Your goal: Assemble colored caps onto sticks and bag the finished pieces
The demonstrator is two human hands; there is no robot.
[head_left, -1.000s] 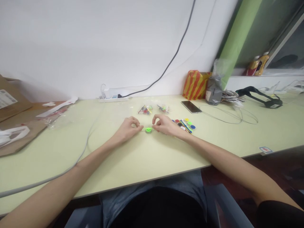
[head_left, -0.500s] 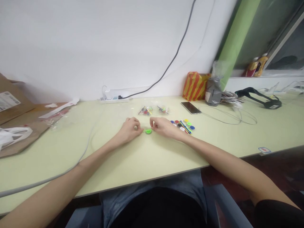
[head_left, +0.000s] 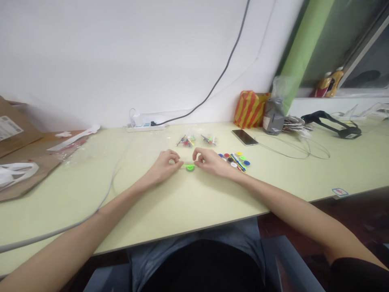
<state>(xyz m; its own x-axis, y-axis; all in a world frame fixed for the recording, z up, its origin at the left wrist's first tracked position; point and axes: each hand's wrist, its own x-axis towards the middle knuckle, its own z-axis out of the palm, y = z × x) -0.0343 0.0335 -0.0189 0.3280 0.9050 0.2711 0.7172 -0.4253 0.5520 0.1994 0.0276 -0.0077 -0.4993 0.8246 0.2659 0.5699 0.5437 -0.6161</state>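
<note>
A small bright-green disc (head_left: 190, 167) lies between my two hands, with a darker round edge under it. My left hand (head_left: 168, 164) is on its left, thumb and forefinger pinched at a thin, pale green strip that runs to the disc. On the other side, my right hand (head_left: 209, 161) has its fingers curled and its thumb and fingertip together close to the disc's right edge. What those right fingertips hold, if anything, is too small to make out. Just beyond my right wrist lie several coloured discs (head_left: 234, 165) with blue and yellow sticks (head_left: 238, 162) among them.
Two clear bags of small coloured parts (head_left: 186, 141) lie toward the wall. Right of them are a phone (head_left: 244, 137), a striped bag (head_left: 248, 109) and black headgear (head_left: 332, 123). A power strip (head_left: 146, 127) sits by the wall. A grey cable (head_left: 103, 202) crosses the left side.
My right fingers have lifted and curled a little more, while my left hand stays almost in place. A thin strip now shows between my left fingertips and the green disc.
</note>
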